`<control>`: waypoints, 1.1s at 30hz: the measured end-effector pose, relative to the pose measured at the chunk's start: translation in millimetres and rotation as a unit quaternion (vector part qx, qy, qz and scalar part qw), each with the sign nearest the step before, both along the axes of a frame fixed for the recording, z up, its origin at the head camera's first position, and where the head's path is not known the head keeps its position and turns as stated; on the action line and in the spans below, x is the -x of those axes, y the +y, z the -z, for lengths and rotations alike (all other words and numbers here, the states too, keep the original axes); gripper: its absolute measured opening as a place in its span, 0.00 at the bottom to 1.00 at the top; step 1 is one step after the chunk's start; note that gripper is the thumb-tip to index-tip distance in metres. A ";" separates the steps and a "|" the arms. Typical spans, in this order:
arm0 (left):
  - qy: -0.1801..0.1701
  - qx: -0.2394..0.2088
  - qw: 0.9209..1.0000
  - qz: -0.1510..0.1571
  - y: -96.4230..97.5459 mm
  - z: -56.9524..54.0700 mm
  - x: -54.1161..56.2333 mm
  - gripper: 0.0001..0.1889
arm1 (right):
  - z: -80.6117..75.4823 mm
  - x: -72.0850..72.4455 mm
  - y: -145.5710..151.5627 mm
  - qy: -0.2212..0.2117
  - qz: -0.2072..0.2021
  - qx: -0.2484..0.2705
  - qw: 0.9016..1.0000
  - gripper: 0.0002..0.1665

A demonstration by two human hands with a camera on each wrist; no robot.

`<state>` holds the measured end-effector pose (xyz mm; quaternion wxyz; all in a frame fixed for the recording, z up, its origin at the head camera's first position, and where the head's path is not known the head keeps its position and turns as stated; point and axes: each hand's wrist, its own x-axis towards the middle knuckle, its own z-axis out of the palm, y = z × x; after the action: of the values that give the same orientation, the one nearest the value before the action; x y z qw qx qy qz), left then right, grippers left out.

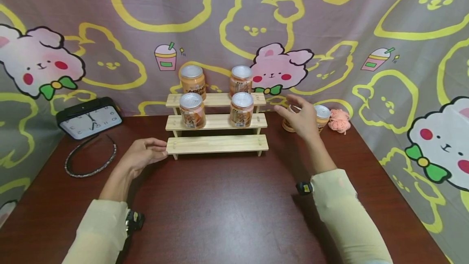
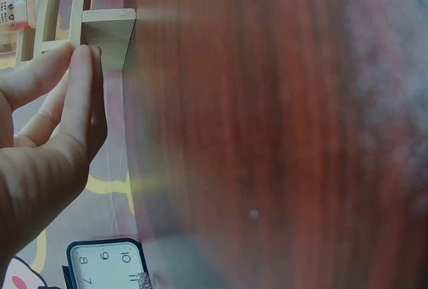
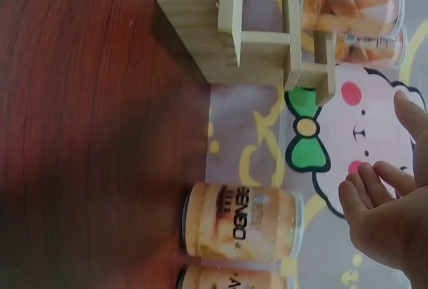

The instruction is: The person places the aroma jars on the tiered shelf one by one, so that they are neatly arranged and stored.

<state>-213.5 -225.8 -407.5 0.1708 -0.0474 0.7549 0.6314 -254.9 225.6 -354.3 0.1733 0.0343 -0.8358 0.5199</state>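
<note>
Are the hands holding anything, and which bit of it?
The left hand pinches the wooden stand by the left end of its lowest step. The right hand holds nothing.

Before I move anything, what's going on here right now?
A person is working at a tiered wooden stand. Their left-hand grip pinches the left end of its lowest step. Their right-hand grip is open and holds nothing, hovering near two table jars to the right of the stand. Four shelved jars stand upright: two on the top step, two on the middle one.
</note>
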 end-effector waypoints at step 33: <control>-0.001 -0.006 1.000 0.001 0.0 -1.5 -0.6 0.22 | 2.9 -5.0 61.6 -0.015 0.089 -0.004 0.996 0.35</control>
<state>-212.9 -225.9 -406.1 0.1726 -0.0462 0.7511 0.6356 -249.9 287.1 -357.2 0.2063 -0.0472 -0.8401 0.4994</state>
